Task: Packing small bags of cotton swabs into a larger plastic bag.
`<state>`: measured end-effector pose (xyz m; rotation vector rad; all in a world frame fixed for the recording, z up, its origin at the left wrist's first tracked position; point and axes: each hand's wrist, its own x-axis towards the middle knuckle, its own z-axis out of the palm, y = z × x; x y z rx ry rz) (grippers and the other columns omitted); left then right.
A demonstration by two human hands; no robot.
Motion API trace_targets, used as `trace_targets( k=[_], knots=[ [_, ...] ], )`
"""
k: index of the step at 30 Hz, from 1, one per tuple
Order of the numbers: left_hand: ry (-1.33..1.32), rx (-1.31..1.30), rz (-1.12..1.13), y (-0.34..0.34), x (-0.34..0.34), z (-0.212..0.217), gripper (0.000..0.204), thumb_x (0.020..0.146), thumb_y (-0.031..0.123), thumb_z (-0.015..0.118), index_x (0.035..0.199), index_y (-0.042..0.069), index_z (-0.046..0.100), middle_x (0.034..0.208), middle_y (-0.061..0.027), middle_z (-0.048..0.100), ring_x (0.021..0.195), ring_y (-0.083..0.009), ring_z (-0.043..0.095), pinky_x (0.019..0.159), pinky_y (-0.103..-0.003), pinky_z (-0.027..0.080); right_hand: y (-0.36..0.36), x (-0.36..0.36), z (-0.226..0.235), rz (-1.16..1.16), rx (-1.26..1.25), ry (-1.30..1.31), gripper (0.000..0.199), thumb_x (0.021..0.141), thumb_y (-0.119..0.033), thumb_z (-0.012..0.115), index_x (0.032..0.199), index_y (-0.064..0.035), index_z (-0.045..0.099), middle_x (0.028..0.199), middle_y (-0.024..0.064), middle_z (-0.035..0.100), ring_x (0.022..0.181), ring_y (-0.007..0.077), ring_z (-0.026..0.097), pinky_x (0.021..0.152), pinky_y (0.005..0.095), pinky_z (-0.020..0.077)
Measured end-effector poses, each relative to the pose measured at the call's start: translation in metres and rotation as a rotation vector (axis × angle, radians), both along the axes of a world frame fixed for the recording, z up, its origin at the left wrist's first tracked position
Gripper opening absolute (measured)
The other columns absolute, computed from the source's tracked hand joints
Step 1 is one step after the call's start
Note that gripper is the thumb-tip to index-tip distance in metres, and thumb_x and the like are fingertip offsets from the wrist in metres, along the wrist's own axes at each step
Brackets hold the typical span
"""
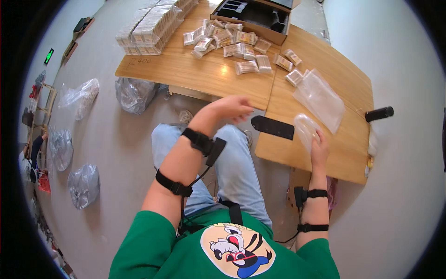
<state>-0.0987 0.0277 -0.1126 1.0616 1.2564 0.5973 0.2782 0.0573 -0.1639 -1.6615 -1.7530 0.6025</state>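
Observation:
My right hand (319, 149) is closed on the edge of a clear plastic bag (304, 129), above the near right part of the wooden table. Off the table's near edge, over my lap, my left hand (233, 108) holds nothing visible, its fingers loosely bent and a little apart. Between the hands, a flat black strip with a rounded end (273, 127) lies at the table edge. Beyond my right hand rests a stack of clear flat bags (320, 98). Small packets of cotton swabs (246, 67) form a loose pile farther back, and a few more packets (293, 77) lie beside the bags.
Wrapped stacks of packets (155, 30) stand on the far left of the wooden table (181, 69). An open box (253, 18) with black contents is at the back. A black cylinder (379, 114) juts past the right edge. Filled plastic bags (84, 186) sit on the floor at left.

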Motion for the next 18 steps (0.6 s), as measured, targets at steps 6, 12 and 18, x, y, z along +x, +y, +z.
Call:
trace_targets(
  k=[6, 12, 18],
  knots=[
    [0.442, -0.575, -0.213, -0.021, -0.082, -0.18, 0.023, 0.089, 0.014, 0.048, 0.105, 0.002, 0.06, 0.092, -0.0124, 0.066, 0.074, -0.022, 0.067, 0.061, -0.036, 0.056, 0.0, -0.006, -0.062, -0.092, 0.105, -0.401, 0.033, 0.085, -0.005, 0.052, 0.118, -0.0046, 0.059, 0.11, 0.0165, 0.063, 0.104, 0.0304, 0.058, 0.088, 0.0358, 0.0449],
    [0.923, -0.041, 0.044, -0.058, -0.086, -0.438, 0.03, 0.086, 0.02, 0.053, 0.109, 0.002, 0.061, 0.103, -0.0163, 0.065, 0.096, -0.0273, 0.063, 0.081, -0.041, 0.049, 0.001, -0.011, -0.063, -0.095, 0.181, -0.469, 0.026, 0.089, -0.003, 0.051, 0.114, 0.0004, 0.058, 0.108, 0.0183, 0.062, 0.1, 0.0337, 0.059, 0.088, 0.0393, 0.0462],
    [0.892, 0.127, 0.287, -0.023, -0.071, -0.508, 0.032, 0.086, 0.022, 0.052, 0.108, 0.001, 0.061, 0.104, -0.0204, 0.064, 0.101, -0.0305, 0.06, 0.087, -0.042, 0.046, -0.005, 0.003, -0.069, -0.115, -0.032, -0.312, 0.029, 0.095, -0.007, 0.044, 0.121, 0.0055, 0.05, 0.118, 0.0162, 0.055, 0.11, 0.0258, 0.052, 0.097, 0.036, 0.0402]
  ],
)
